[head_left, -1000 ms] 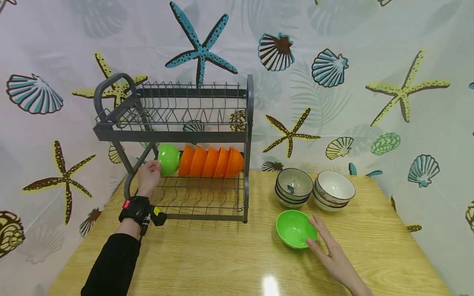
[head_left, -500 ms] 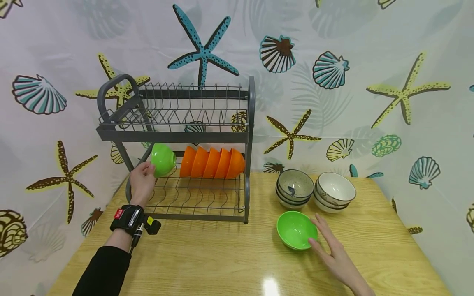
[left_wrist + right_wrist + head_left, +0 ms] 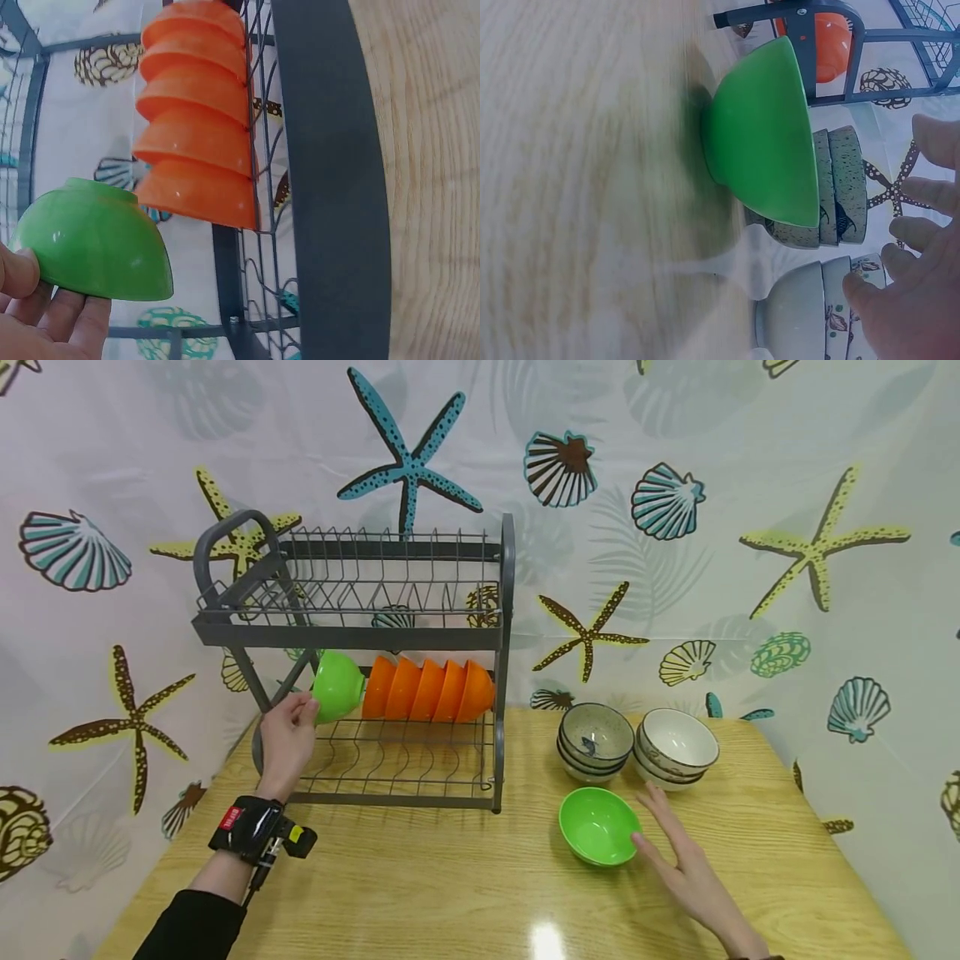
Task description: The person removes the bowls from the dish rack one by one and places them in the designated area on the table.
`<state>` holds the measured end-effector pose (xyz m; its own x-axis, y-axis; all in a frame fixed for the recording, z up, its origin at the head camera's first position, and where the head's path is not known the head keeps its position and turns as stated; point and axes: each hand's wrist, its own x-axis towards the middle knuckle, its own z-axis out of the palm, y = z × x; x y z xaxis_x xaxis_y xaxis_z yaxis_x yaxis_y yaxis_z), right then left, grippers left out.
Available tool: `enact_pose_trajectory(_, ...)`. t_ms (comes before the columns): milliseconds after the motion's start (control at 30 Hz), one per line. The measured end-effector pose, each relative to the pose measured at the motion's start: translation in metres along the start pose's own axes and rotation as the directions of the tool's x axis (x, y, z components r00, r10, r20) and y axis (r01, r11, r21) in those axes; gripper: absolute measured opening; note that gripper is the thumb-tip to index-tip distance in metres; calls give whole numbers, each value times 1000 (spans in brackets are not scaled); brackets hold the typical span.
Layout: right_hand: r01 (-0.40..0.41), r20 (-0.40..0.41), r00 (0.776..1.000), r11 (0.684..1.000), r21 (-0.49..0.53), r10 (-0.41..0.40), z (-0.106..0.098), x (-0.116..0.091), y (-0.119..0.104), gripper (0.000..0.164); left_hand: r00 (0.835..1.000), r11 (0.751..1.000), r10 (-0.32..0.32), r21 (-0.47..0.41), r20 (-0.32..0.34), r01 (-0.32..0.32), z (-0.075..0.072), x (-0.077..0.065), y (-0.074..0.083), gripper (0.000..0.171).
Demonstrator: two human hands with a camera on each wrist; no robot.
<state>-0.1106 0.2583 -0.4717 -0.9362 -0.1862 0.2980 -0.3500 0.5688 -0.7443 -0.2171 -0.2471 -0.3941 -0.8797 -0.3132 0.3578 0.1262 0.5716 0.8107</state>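
On the left, my left hand (image 3: 287, 739) pinches a green bowl (image 3: 337, 687) by its rim, at the left end of the rack's lower tier. The left wrist view shows this green bowl (image 3: 94, 244) with its foot toward the orange bowls (image 3: 199, 150), thumb on one side and fingers on the other. Those orange bowls stand nested on their sides in a row. Over the table at the right, my right hand (image 3: 693, 877) has fingers spread, just right of a second green bowl (image 3: 597, 827) that sits upright. Nothing is in that hand.
A dark two-tier dish rack (image 3: 345, 635) stands at the back left, its upper tier close above the bowls. Behind the second green bowl are a stack of speckled grey bowls (image 3: 596, 735) and a stack of white patterned bowls (image 3: 678, 747). A patterned cloth (image 3: 675, 427) hangs behind.
The held green bowl moved left from the orange bowls, then partly back right. My left wrist came lower and nearer. My right hand shifted slightly right, off the second green bowl.
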Motion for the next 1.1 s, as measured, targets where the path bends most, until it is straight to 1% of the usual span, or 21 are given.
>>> enact_pose_trajectory(133, 15, -7, 1000, 1000, -12, -16, -2, 2, -1, 59, 995, 994, 102, 39, 12, -102, 0, -8, 8, 27)
enact_pose_trajectory(233, 15, 0, 1000, 1000, -21, -15, -4, 5, -2, 58, 982, 980, 188, 56, 19, -189, 2, -13, 14, 23)
enact_pose_trajectory(367, 22, 11, 1000, 1000, -16, -22, -9, 8, -6, 57, 952, 950, 304, 74, 18, -305, 6, -20, 16, 18)
enact_pose_trajectory(467, 39, 8, 999, 999, -14, -39, -13, 12, -8, 57, 929, 924, 368, 95, 31, -369, 7, -25, 18, 16)
enact_pose_trajectory(600, 54, 4, 999, 997, -48, -54, -17, 16, -9, 57, 900, 890, 429, 135, 76, -436, 9, -31, 26, 13)
enact_pose_trajectory(733, 62, 10, 998, 995, -73, -62, -18, 21, -11, 56, 872, 856, 473, 166, 128, -489, 11, -39, 35, 13)
enact_pose_trajectory(767, 65, 10, 998, 995, -78, -64, -18, 22, -12, 56, 862, 843, 489, 179, 136, -507, 12, -41, 37, 12)
enact_pose_trajectory(867, 92, 7, 996, 991, -95, -92, -18, 25, -18, 57, 824, 793, 545, 222, 157, -567, 15, -47, 41, 12)
enact_pose_trajectory(967, 158, -10, 987, 980, -121, -160, -16, 30, -26, 58, 782, 743, 596, 243, 181, -623, 19, -54, 46, 13)
enact_pose_trajectory(1067, 224, -18, 973, 966, -130, -229, -14, 33, -36, 60, 743, 699, 634, 253, 214, -669, 22, -60, 53, 15)
enact_pose_trajectory(1100, 242, -17, 969, 962, -128, -246, -13, 34, -39, 61, 728, 684, 648, 251, 224, -685, 23, -63, 56, 17)
